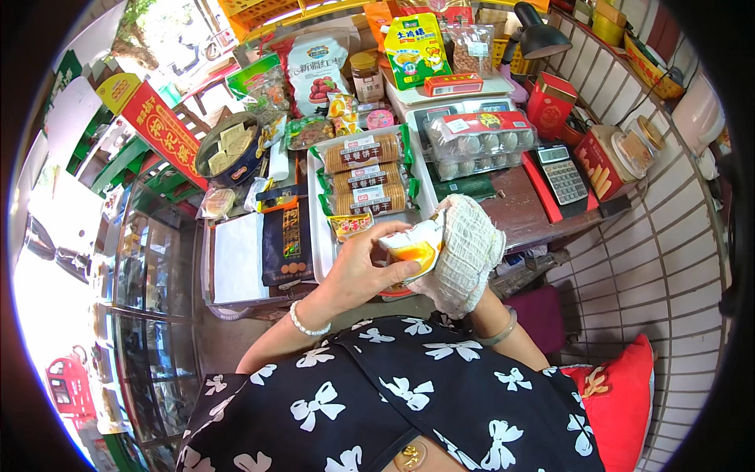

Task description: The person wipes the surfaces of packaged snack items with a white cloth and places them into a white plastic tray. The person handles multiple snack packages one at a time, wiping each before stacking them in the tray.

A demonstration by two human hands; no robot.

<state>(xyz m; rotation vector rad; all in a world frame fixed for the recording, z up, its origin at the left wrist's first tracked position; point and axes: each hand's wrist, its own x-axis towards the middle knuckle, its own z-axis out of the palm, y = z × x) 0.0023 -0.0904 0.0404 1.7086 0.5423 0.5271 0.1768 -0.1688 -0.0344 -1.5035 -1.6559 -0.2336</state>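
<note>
My left hand (348,265) pinches a small white and yellow snack packet (416,245) between thumb and fingers, above the front of the table. A whitish woven cloth (469,253) wraps my right hand like a mitt and hides its fingers; its near side touches the packet. Just beyond stands a white tray (319,253) with several brown packs of breakfast biscuits (368,177) in green-ended wrappers. One small yellow packet (351,225) lies at the tray's front. To the left are a dark printed pouch (288,245) and a white sheet (238,258).
Plastic egg cartons (481,141), a calculator (563,177) and a glass jar (639,147) stand on the right. Behind are a jujube bag (315,74), a honey-coloured jar (367,76) and a desk lamp (540,35). A round tin (227,171) sits left, above a glass display case (156,283).
</note>
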